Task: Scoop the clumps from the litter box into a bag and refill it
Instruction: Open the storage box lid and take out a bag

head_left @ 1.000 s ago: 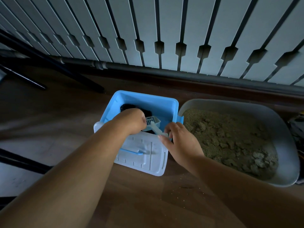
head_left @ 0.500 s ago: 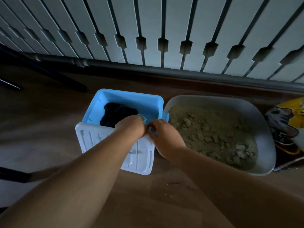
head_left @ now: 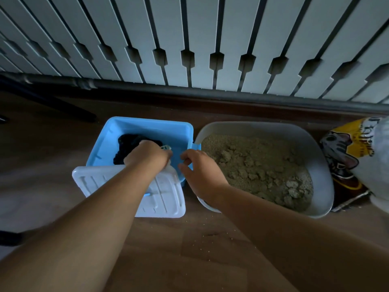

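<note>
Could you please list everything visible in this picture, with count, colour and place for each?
blue bin: one, light blue, open, on the floor left of the litter box
white lid: one, white, lying tilted over the bin's near edge
black bag: one, black, inside the bin
scoop: one, pale, only a slotted tip showing inside the bin beside the left hand
litter box: one, grey, on the floor at centre right
litter: tan, clumpy, filling the litter box
litter sack: one, yellow with a cat picture, right of the litter box
spilled grains: a few, tan, on the wooden floor
left hand: one, inside the bin
right hand: one, at the bin's right rim
</note>
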Motion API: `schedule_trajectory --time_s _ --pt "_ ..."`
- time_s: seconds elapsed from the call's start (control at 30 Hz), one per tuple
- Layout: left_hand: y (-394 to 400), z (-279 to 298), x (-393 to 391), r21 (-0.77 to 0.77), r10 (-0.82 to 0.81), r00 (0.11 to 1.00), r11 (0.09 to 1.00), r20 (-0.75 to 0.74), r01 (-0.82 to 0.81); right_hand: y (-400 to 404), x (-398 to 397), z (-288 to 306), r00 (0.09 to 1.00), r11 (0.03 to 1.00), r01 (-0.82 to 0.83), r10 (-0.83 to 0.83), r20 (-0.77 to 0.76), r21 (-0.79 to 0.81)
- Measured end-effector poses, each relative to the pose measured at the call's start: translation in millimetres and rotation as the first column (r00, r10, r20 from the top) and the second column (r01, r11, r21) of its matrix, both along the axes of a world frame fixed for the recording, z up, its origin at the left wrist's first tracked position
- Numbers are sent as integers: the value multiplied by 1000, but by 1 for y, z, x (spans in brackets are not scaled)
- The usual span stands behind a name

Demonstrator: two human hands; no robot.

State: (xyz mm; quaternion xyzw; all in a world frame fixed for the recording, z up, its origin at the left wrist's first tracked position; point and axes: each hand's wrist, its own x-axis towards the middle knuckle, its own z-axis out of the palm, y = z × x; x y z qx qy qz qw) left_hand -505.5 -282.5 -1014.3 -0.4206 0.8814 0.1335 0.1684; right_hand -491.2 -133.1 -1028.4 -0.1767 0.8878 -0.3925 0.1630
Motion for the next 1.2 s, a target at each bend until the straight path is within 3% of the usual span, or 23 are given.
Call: schedule_trajectory --time_s 0.13,0.27,0.47,0.7,0.9,1.07,1.2 --pt "1 7 -4 161 -118 980 983 162 92 6 -4 1 998 998 56 -55 44 -30" --pt "5 8 0 187 -150 962 976 230 107 11 -3 3 994 996 78 -74 83 -46" --pt "1 14 2 139 -166 975 980 145 146 13 -6 1 991 998 68 -66 112 -13" --pt "1 19 6 196 -183 965 970 186 146 13 -5 4 986 998 70 -68 152 -9" --pt "3 20 7 157 -210 973 968 98 194 0 16 3 971 978 -204 208 120 -46" --pt "2 19 10 134 -244 961 965 126 228 -11 29 3 995 996 -88 87 45 15" --pt "-6 17 15 149 -141 989 980 43 134 -13 38 -5 988 992 -98 89 127 73"
